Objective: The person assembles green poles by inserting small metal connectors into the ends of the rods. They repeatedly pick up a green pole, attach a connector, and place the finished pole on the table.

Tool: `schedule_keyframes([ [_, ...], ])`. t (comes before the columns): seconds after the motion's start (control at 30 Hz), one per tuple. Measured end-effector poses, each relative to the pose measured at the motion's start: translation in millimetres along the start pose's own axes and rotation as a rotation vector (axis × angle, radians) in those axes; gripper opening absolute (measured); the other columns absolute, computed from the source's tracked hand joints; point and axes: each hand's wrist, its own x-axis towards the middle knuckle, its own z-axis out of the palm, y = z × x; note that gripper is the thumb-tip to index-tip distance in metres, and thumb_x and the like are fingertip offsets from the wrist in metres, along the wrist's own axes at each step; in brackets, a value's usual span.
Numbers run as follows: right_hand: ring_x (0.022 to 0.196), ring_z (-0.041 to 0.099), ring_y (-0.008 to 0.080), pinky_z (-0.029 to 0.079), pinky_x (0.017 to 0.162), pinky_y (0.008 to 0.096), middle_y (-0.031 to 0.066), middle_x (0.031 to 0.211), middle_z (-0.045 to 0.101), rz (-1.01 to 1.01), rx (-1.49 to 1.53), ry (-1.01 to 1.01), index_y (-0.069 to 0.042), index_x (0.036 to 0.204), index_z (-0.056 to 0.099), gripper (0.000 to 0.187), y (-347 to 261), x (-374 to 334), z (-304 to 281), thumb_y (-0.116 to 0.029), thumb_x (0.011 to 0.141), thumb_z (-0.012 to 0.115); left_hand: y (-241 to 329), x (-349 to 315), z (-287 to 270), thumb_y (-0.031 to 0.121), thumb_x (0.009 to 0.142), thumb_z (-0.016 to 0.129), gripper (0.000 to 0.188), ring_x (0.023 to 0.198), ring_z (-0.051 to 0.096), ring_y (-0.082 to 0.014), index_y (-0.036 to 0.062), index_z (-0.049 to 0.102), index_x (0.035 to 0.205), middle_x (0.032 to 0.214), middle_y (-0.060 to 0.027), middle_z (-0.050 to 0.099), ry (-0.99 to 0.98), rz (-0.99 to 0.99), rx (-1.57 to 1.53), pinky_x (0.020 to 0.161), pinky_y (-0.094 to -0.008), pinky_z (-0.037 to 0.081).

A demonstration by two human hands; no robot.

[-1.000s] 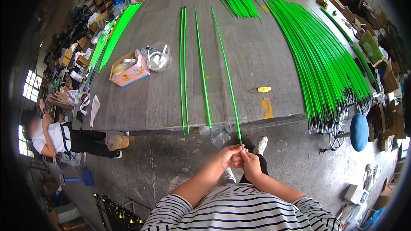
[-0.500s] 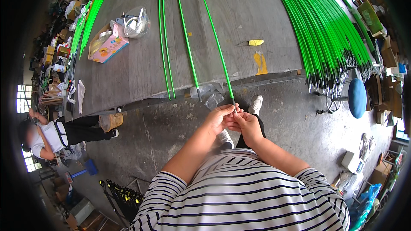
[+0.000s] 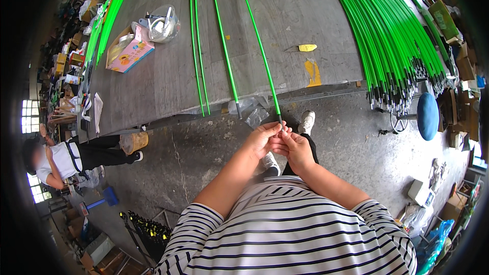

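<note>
Just off the table's near edge, my left hand (image 3: 262, 141) grips the dark end of a long, thin green rod (image 3: 264, 62), fingers wrapped round its tip. My right hand (image 3: 295, 150) meets it there, thumb and fingers pinched at the same tip. Whether a small part sits between the fingertips is hidden. The rod runs away from me across the grey table (image 3: 168, 76). To its left lies another green rod (image 3: 224, 51) with a dark end past the edge, then two thinner green rods (image 3: 196, 46).
A large bundle of green rods (image 3: 387, 35) lies at the right, above a blue round stool (image 3: 428, 116). A pink box (image 3: 131, 57), a clear plastic bag (image 3: 164, 24) and a yellow-handled tool (image 3: 307, 48) rest on the table. At far left stands another person (image 3: 63, 158).
The view has shifted slightly, moving the whole scene a little in the picture. Both hands stay together at the rod's end, with hardly any change in the fingers.
</note>
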Motion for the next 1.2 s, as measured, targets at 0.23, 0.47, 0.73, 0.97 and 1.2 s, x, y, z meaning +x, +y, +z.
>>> schedule_keyframes([
  [0.23, 0.068, 0.06, 0.0156, 0.05, 0.063, 0.0245, 0.0107, 0.081, 0.061, 0.024, -0.006, 0.018, 0.003, 0.091, 0.053, 0.028, -6, -1, 5, -0.024, 0.088, 0.046, -2, 0, -2, 0.014, 0.079, 0.058, 0.014, 0.083, 0.057, -0.0176, 0.0044, 0.059, 0.09, 0.084, -0.0065, 0.06, -0.027, 0.06, 0.049, 0.073, -0.0299, 0.048],
  [0.47, 0.054, 0.055, 0.0111, 0.045, 0.048, 0.0216, 0.006, 0.07, 0.059, -0.115, -0.353, -0.004, 0.002, 0.086, 0.055, 0.026, -21, 7, -3, -0.024, 0.085, 0.051, 8, -35, 3, 0.007, 0.08, 0.054, 0.014, 0.076, 0.057, -0.0161, -0.0017, 0.057, 0.091, 0.083, -0.0072, 0.06, 0.027, 0.341, 0.217, 0.073, -0.027, 0.044],
  [0.73, 0.051, 0.048, 0.0076, 0.04, 0.045, 0.0199, 0.0017, 0.062, 0.052, -0.236, -0.674, -0.413, 0.002, 0.078, 0.056, 0.018, -81, -16, 95, -0.015, 0.078, 0.061, 43, -140, 48, 0.002, 0.079, 0.055, 0.013, 0.067, 0.057, -0.0118, -0.0058, 0.056, 0.09, 0.08, -0.0075, 0.057, 0.075, 0.548, 0.803, 0.06, -0.0216, 0.045],
  [0.97, 0.056, 0.058, 0.0147, 0.049, 0.052, 0.0249, 0.0107, 0.066, 0.06, -0.253, -0.385, -0.552, 0.004, 0.078, 0.056, 0.009, -74, -67, 136, -0.005, 0.077, 0.06, 40, -216, 73, -0.006, 0.076, 0.056, 0.023, 0.085, 0.056, -0.0159, -0.0058, 0.052, 0.099, 0.095, -0.0105, 0.054, 0.125, 1.049, 0.735, 0.074, -0.0262, 0.049],
  [1.2, 0.057, 0.06, 0.0179, 0.05, 0.054, 0.0269, 0.0122, 0.066, 0.06, -0.289, -0.317, -0.638, 0.004, 0.078, 0.056, 0.009, -73, -95, 148, -0.004, 0.077, 0.06, 21, -249, 80, -0.005, 0.075, 0.058, 0.012, 0.074, 0.061, -0.0156, -0.0057, 0.054, 0.087, 0.08, -0.0105, 0.059, 0.323, 1.243, 0.754, 0.066, -0.0237, 0.05],
])
